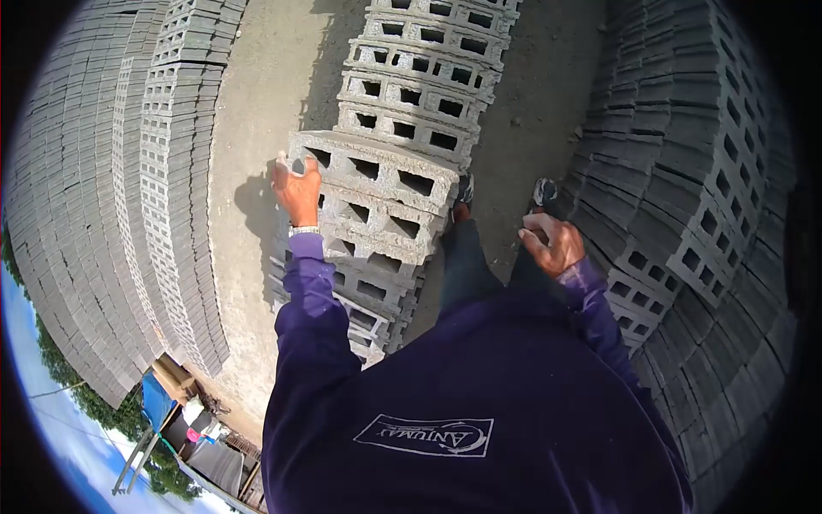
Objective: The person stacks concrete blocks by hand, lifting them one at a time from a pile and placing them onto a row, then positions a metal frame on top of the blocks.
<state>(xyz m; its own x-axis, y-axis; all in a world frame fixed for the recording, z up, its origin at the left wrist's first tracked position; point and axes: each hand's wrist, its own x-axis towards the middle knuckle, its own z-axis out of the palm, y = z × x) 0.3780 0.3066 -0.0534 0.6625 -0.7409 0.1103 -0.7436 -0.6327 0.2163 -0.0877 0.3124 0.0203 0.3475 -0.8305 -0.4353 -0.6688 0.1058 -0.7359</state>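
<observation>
Lifting the hollow concrete block [390, 172] beneath the left hand's [298, 194] fingers, grip unclear, could tip it, the right hand [556, 246] being half-open, empty.

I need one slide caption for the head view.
Left hand at one end of a hollow block; right hand loosely curled.

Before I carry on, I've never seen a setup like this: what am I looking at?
There's no machine: these are a person's bare hands, seen by one head-worn camera looking forward and down. The left hand is at the left end of a concrete block in the middle row; whether it grips is unclear. The right hand is curled near the legs, with nothing visibly held. The row stands on bare ground, with more blocks stacked in left piles and right piles.
</observation>
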